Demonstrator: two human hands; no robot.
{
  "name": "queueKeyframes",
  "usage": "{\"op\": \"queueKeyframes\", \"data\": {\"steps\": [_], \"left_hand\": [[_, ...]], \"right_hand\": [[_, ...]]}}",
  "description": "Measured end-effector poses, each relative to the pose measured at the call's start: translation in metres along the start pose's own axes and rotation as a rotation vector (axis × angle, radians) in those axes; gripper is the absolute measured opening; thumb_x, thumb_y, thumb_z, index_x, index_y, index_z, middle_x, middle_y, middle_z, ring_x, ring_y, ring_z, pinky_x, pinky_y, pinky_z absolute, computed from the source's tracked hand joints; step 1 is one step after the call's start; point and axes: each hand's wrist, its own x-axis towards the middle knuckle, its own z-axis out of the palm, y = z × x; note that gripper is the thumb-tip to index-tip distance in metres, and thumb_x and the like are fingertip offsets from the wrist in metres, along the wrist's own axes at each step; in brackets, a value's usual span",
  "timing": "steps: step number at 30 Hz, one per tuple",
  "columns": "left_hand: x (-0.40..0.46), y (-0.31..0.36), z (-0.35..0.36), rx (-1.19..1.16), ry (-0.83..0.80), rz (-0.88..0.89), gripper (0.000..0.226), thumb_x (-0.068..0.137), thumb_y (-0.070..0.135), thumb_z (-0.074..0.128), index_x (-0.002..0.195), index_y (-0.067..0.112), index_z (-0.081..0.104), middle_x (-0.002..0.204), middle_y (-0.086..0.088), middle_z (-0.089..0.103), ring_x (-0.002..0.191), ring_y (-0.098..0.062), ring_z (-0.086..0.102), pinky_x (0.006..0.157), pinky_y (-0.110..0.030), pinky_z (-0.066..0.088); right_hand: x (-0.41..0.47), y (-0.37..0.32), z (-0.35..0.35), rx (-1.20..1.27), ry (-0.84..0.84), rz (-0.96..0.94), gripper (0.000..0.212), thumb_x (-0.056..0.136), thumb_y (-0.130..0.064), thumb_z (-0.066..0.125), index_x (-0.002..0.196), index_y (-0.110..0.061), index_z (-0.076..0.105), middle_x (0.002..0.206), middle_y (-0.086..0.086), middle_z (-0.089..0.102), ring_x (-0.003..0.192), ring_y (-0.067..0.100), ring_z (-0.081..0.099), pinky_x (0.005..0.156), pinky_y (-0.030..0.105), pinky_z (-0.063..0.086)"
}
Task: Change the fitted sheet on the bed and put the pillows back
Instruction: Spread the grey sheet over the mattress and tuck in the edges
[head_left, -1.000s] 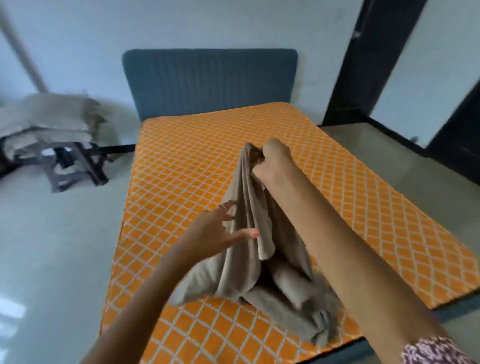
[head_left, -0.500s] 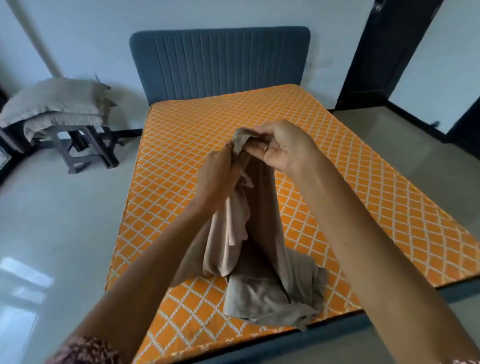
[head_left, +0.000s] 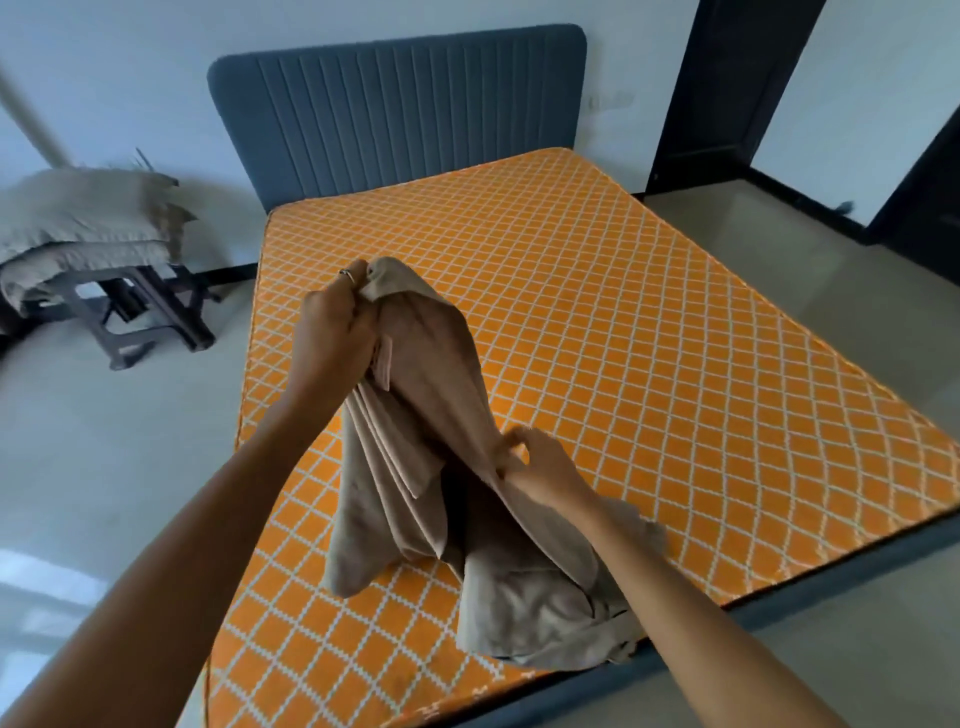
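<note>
Head view shows you the bunched beige fabric fitted sheet in the lower middle of the frame, its bottom folds resting on the bare orange diamond-patterned mattress. Your left hand grips the sheet's top corner, fingers curled round it; your right hand pinches an edge lower down. Judge it light, limp and slack: it will sag and tangle, so take hold at corner seams or the hem, not mid-cloth. Half a second ago both hands met at the top of the sheet; now the right has dropped lower along the edge. The stacked beige pillows sit on a dark stool at middle left.
</note>
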Motion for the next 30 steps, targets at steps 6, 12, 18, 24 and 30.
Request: {"op": "queueKeyframes", "data": {"steps": [6,12,18,24,30], "left_hand": [[-0.001,-0.012,-0.034,0.026,-0.043,0.120,0.028,0.084,0.009,0.039,0.095,0.008,0.064,0.080,-0.005,0.066,0.081,-0.015,0.059,0.068,-0.031,0.040],[-0.009,-0.010,-0.046,0.074,-0.143,0.223,0.026,0.079,0.003,0.035,0.091,-0.004,0.058,0.075,-0.025,0.061,0.067,-0.014,0.051,0.060,-0.030,0.039],[-0.015,0.013,-0.029,0.024,-0.028,0.109,0.029,0.092,0.008,0.039,0.082,0.033,0.049,0.072,0.031,0.058,0.067,0.015,0.050,0.059,-0.009,0.035],[-0.016,0.056,-0.008,0.070,0.151,0.019,0.027,0.091,0.014,0.038,0.092,0.035,0.055,0.081,0.033,0.063,0.079,0.015,0.056,0.071,-0.021,0.045],[-0.024,0.091,0.003,0.134,0.243,0.023,0.033,0.092,0.008,0.039,0.089,0.037,0.054,0.079,0.025,0.063,0.077,0.010,0.055,0.069,-0.027,0.047]], "right_hand": [[-0.011,0.033,0.030,-0.116,-0.181,0.070,0.027,0.092,0.004,0.043,0.105,-0.019,0.041,0.076,-0.011,0.040,0.063,-0.003,0.035,0.054,0.005,0.036],[0.045,0.087,0.040,-0.197,-0.292,-0.064,0.072,0.080,0.004,0.065,0.140,-0.024,0.035,0.121,0.000,0.044,0.106,0.019,0.053,0.086,0.039,0.049],[0.044,0.081,0.023,-0.263,-0.603,0.064,0.054,0.078,-0.002,0.058,0.131,0.001,0.046,0.105,0.014,0.058,0.084,0.018,0.050,0.067,0.029,0.037],[0.039,0.129,0.000,-0.277,-0.772,0.035,0.109,0.073,-0.029,0.081,0.152,-0.013,0.007,0.151,0.008,0.032,0.132,0.028,0.041,0.100,0.032,0.043],[0.085,0.127,-0.020,-0.414,-0.820,-0.320,0.102,0.052,-0.061,0.073,0.135,-0.006,0.049,0.129,0.020,0.057,0.115,0.024,0.055,0.095,0.032,0.042]]}}
